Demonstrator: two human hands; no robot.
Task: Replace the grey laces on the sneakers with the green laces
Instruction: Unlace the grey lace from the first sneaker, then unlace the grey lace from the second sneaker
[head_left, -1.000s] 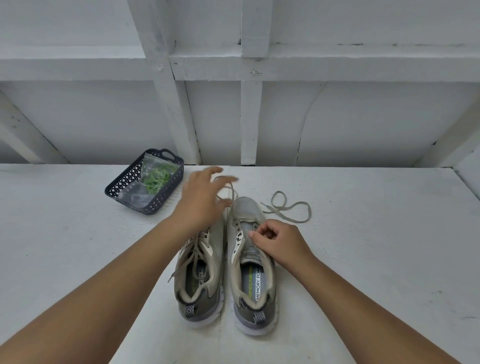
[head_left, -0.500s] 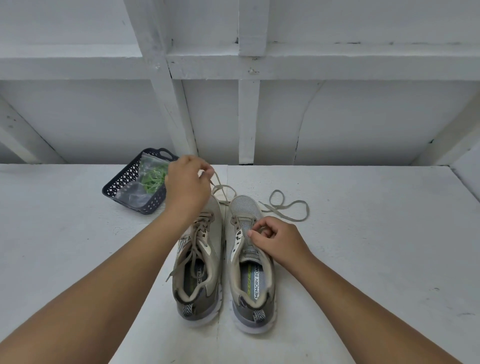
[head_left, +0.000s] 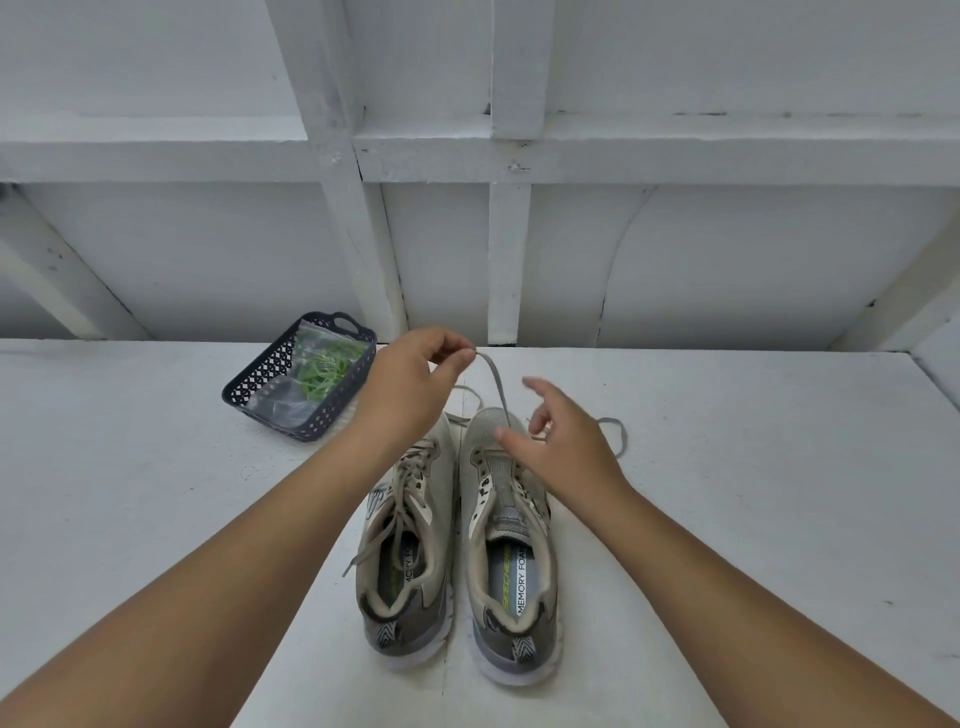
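1. Pulling the grey lace (head_left: 492, 384) out of the right sneaker (head_left: 511, 545): left hand (head_left: 415, 387) pinches the lace end between thumb and forefinger, raised above the toe of the shoes.
2. Lace runs taut, down and to the right from the pinch to the front eyelets of the right sneaker; its other part lies looped on the tabletop (head_left: 753, 467) just past the toe, right side, partly hidden by the right hand.
3. Right hand (head_left: 558, 441) hovers over the right sneaker's toe, fingers spread and relaxed, holding nothing. It's the nearer hand to the eyelets and the loose loop.
4. Key relation: lace long axis slopes up-left from the shoe toward the left-hand pinch, so more pull along that line should draw it free. Judgement: only the front eyelets seem threaded on this shoe.
5. Left sneaker (head_left: 405, 545) stands touching or just beside the right one, toes away, fully laced in grey.
6. Dark basket (head_left: 291, 374) sits far-left on the tabletop, tilted; inside is a clear bag (head_left: 306, 384) with the green laces (head_left: 324, 371). Untouched, apart from both hands.
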